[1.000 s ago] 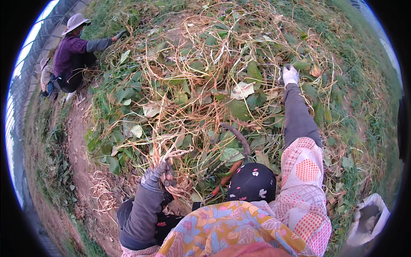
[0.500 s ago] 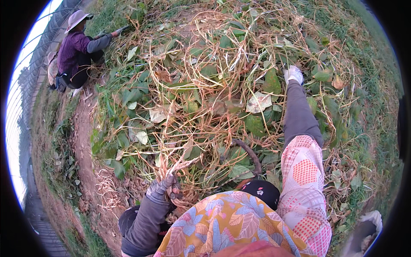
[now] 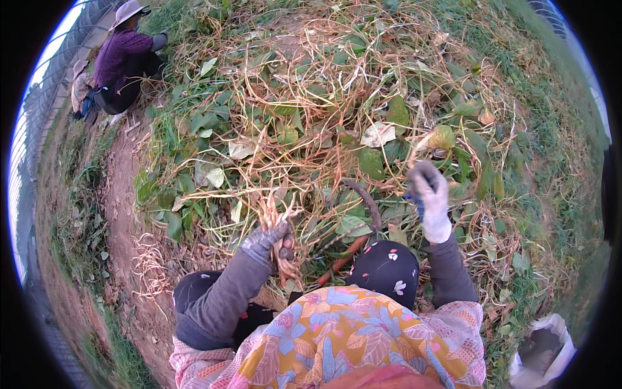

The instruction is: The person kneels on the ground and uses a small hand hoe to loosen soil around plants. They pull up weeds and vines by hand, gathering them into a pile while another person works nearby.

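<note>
My left hand [image 3: 268, 241], in a grey glove, is closed round a bunch of long, dry tan bean pods [image 3: 271, 211], whose ends stick out above and below the fist. To the right, my right hand [image 3: 429, 198], in a white and grey glove with blue on it, has its fingers closed over the vines. A pale dry bean pod [image 3: 416, 150] rises from its fingertips, beside a yellowing leaf [image 3: 442, 137]. Between the hands lies a sickle, its dark curved blade [image 3: 368, 202] on the vines and its orange-brown handle [image 3: 342, 260] near my knee.
Tangled dry vines [image 3: 311, 142] with green leaves spread ahead. A heap of picked pods [image 3: 151, 266] lies on the dirt strip [image 3: 123, 201] at left. An open white sack [image 3: 544, 353] stands at lower right. A co-worker in purple [image 3: 121, 61] crouches at far left.
My right hand has drawn back from far out over the vines toward me, with a pod at its fingertips. My left hand keeps its bunch, shifted slightly. The co-worker's arm has pulled in.
</note>
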